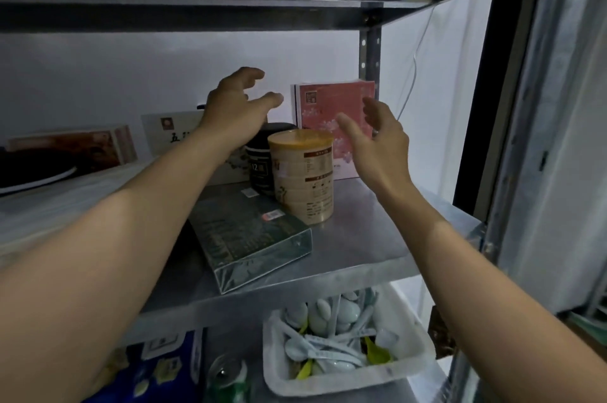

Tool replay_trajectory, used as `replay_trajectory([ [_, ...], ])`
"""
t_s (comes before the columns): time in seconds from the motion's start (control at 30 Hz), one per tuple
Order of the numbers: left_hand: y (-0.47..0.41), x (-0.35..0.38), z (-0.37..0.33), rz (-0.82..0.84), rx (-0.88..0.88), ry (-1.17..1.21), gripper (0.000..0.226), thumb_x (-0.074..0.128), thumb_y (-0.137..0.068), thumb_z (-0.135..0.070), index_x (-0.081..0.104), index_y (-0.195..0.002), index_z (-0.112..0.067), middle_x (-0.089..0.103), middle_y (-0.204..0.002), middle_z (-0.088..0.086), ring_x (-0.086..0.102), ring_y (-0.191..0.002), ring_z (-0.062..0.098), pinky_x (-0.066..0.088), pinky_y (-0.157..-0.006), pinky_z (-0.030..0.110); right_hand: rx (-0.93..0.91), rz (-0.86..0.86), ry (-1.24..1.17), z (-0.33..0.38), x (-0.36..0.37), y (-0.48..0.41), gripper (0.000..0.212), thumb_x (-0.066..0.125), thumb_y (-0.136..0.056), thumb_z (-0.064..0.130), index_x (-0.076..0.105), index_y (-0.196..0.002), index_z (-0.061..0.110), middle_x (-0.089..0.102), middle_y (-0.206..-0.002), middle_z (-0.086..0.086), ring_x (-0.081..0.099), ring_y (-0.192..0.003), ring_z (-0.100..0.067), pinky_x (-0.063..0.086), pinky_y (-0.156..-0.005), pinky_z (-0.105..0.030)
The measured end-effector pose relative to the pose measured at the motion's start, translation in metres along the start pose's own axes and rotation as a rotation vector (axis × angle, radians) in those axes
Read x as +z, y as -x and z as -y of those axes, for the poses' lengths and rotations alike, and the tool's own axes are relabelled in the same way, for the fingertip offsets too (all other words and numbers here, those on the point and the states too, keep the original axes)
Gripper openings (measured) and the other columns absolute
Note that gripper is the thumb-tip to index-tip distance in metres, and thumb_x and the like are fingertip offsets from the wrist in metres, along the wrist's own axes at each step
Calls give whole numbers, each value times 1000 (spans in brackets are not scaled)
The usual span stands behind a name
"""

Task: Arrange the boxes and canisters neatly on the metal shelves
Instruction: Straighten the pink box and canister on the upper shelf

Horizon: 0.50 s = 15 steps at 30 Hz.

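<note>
Both open, gripping nothing: our left hand [236, 107] over the black cylindrical canister [259, 166], our right hand [381, 143] before the upright pink cardboard box [328, 100], w/ the beige tin canister [303, 179] lower, btwn them.

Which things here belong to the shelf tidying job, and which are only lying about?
For the job: pink box, green box, white box, brown box, tan canister, black canister, metal shelf.

Lying about: tray of spoons, blue packet, white cable.
</note>
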<state>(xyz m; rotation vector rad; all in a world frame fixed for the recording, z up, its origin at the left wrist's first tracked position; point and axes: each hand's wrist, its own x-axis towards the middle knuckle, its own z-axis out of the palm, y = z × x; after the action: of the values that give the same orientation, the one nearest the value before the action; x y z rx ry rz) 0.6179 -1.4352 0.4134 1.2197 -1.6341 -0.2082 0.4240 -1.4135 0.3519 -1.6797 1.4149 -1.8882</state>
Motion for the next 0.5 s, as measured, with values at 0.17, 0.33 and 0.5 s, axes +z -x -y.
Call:
replay_trajectory([
  [0.17,41,-18,-8,30,8,-11,58,66,-89,-39,44,-143,-31,44,-147,-3,46,-126,14,38,-99,27,-40,33,-54,29,-15,31,59,67,-90,46,50,-141,22,56,-140,4,53,-126,-11,43,-107,-31],
  [0.33,101,-36,-23,-59,-36,-27,53,67,-90,-36,47,-139,-29,47,-142,-6,44,-127,10,36,-101,23,-82,137,-134,42,-31,70,55,66,-92,42,53,-139,17,60,-134,3,56,-121,-8,45,-106,-28],
  [0.5,178,-56,-35,-145,-125,-126,50,67,-89,-40,50,-135,-30,51,-133,-13,47,-124,8,40,-106,31,-137,284,-178,43,-43,122,55,64,-92,44,55,-138,16,61,-134,4,55,-123,-7,46,-105,-31],
])
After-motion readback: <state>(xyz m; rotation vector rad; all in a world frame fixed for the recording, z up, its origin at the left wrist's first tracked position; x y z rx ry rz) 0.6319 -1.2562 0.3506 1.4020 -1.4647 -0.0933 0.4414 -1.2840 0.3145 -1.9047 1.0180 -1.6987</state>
